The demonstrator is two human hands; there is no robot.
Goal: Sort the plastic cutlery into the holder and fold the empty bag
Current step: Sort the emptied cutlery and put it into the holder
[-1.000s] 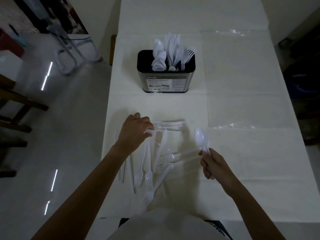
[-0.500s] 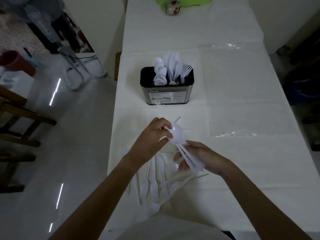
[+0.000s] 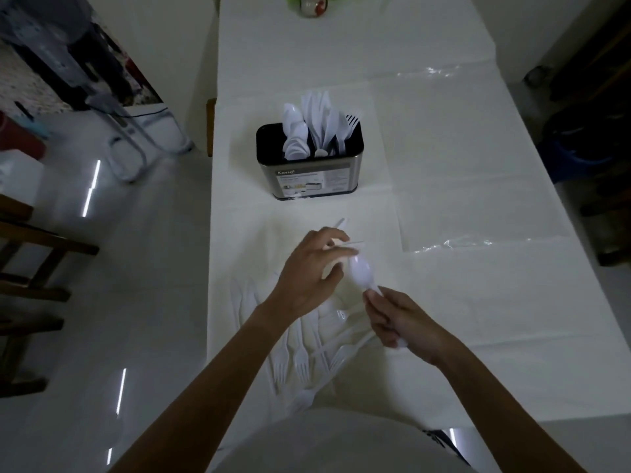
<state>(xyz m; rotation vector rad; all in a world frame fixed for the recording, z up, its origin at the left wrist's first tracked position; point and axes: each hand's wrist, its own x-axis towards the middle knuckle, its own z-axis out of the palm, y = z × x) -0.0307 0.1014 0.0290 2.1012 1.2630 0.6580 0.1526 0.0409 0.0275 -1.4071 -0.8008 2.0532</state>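
Held a white plastic spoon [image 3: 360,269] by its handle in the right hand [image 3: 401,324], grip closed round the stem, bowl raised above the table [image 3: 512,336] and just beside the left hand [image 3: 305,273]. Showed the handle's tip poking out below the curled fingers.

Pinched thin white plastic handles [image 3: 342,222] in the left hand, grip curled about them, ends sticking out past the fingers toward the far side. Could not tell which utensils, heads hidden inside the palm.

Worked above a spread of loose white plastic forks [image 3: 300,356] lying flat on the white-covered table under both wrists, tines toward the near edge.

Faced a rectangular steel cutlery holder with a black top [image 3: 309,180], upright farther up the table and well apart from both hands. Saw white spoons at its left, knives in the middle, forks at its right, all standing handle-down.

Noted a clear plastic bag [image 3: 478,165] lying flat on the table to the right of the holder, touched by neither hand.
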